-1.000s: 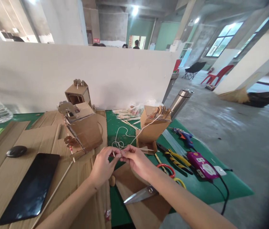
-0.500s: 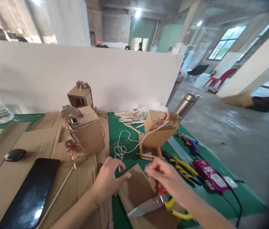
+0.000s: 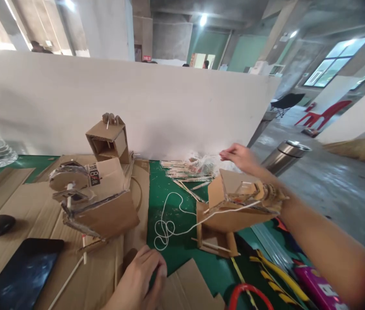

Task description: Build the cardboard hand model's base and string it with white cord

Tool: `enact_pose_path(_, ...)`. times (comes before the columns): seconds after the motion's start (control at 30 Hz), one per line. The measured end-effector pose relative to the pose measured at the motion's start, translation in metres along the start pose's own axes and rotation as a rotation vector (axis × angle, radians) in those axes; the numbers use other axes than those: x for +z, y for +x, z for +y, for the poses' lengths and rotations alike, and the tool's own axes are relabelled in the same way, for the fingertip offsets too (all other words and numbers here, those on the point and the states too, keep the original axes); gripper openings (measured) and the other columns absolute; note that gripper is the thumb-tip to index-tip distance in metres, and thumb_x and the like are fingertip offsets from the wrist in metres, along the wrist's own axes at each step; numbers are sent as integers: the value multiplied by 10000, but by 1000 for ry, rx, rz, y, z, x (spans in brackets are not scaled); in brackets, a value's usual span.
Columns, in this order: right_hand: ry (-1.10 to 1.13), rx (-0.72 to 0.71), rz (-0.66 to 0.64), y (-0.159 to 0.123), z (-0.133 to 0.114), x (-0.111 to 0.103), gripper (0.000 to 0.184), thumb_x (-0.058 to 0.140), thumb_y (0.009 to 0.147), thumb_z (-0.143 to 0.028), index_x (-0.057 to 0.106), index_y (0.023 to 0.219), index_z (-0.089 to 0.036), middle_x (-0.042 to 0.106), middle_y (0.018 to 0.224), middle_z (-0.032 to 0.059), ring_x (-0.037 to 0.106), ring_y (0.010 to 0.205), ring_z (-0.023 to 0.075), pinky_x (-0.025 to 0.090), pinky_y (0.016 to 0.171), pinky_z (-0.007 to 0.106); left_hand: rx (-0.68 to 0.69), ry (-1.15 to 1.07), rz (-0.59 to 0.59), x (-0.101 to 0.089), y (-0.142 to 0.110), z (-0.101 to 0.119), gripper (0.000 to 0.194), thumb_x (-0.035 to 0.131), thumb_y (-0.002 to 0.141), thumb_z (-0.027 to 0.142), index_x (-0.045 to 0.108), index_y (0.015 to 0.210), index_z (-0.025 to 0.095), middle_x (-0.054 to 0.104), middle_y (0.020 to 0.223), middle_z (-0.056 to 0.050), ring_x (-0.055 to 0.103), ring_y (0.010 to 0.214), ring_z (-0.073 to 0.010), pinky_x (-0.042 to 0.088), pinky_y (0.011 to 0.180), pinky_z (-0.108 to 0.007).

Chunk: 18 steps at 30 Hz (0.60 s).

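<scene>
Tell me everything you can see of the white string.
The white string looks thin and soft, like cotton cord. From round cardboard pieces atop the cardboard model on the right, it slants down leftward to the green table. There it lies slack in small overlapping loops, with a wider curve running back toward the model. The left hand is near, apparently not touching it.
</scene>
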State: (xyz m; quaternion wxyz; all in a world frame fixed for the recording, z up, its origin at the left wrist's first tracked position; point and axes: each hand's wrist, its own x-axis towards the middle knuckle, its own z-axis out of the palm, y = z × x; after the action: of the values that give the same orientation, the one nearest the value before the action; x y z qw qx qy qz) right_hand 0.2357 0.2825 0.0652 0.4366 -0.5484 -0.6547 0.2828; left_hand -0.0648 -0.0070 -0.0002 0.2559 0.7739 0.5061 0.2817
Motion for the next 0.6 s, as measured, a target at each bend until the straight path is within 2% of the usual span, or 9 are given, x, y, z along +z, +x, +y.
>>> enact_pose_path(0.1,-146,-126,-122,30,1,46,151,645,744,-180,509,679,-183,639,681,16,579,615,121,429,658,273,10,37,-5,2,1,-4,210,375,904,178,419,702,216,582,683,-10,544,689,-160,421,602,-258)
enact_pose_path(0.2,-293,-238,-216,40,6,71,115,627,740,-156,544,663,-180,613,637,-15,536,611,118,383,631,246,35,58,24,11,1,-12,196,378,879,144,421,702,216,584,660,-5,534,661,-162,395,572,-260)
enact_pose_path(0.4,-548,-358,-333,46,13,80,64,574,785,-188,610,732,-187,618,634,-12,523,593,129,336,569,224,45,95,81,23,-2,-23,194,386,849,107,435,689,205,575,636,3,514,634,-152,364,579,-262)
enact_pose_path(0.6,-770,-424,-396,53,12,80,196,505,834,-184,700,842,-199,716,781,35,618,732,179,386,658,247,58,102,77,22,-2,-24,188,394,829,77,437,694,201,567,632,10,504,635,-146,346,577,-248)
